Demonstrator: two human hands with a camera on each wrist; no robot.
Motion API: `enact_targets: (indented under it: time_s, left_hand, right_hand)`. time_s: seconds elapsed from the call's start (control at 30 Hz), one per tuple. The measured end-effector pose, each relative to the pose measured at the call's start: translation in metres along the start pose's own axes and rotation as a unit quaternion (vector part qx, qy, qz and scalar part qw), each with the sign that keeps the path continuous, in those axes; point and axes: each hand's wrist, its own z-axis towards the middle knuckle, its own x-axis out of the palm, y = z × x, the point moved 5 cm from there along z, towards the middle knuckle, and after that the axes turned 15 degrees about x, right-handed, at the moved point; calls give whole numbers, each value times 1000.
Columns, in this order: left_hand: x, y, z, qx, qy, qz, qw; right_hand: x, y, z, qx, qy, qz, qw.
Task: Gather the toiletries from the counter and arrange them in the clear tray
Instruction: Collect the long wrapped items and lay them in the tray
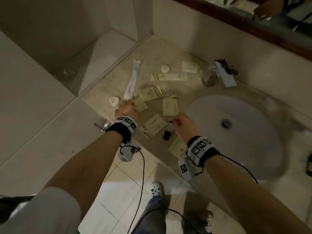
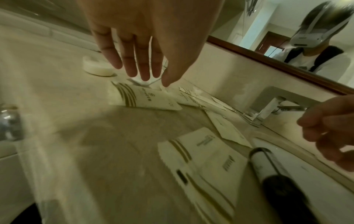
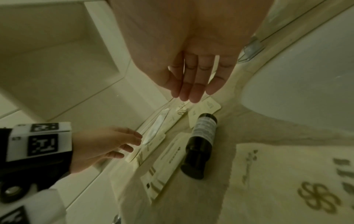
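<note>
Several cream packets lie scattered on the beige counter left of the sink. Among them are a long white sachet, two white soaps and a dark bottle on its side. My left hand hovers with straight fingers over a packet at the sachet's near end. A clear edge, possibly the tray, shows at those fingertips. My right hand hangs just above the bottle, fingers loose, holding nothing.
A chrome faucet stands behind the white basin. The bathtub ledge borders the counter on the left, with a chrome fitting at its edge. Another dark bottle stands at the far right. A mirror runs along the back.
</note>
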Motion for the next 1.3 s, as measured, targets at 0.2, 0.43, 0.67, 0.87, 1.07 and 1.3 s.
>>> enact_targets:
  time_s: [0.2,0.43,0.67,0.87,1.07,1.3]
  left_hand:
    - [13,-3,46,-19,72,61,995]
    - [27,5,59,-4,120,111,987]
    - [7,-22,82,75,58,84,992]
    - [22,-89,116,135,99,71,983]
    - [36,-110,148,110,144,94,979]
    - [35,-117,173,86,120,163,976]
  right_hand:
    - [-9,-6,20,60,-35,71,995]
    - [-11,-22,25,89,-51,98,990]
    - [-27,-24,34,91,-69,115,987]
    - [-50,-29,57,75,-90,108,987]
    - [-63,-31,94,96,-58,192,975]
    - [-70,-19,133,117,2,229,966]
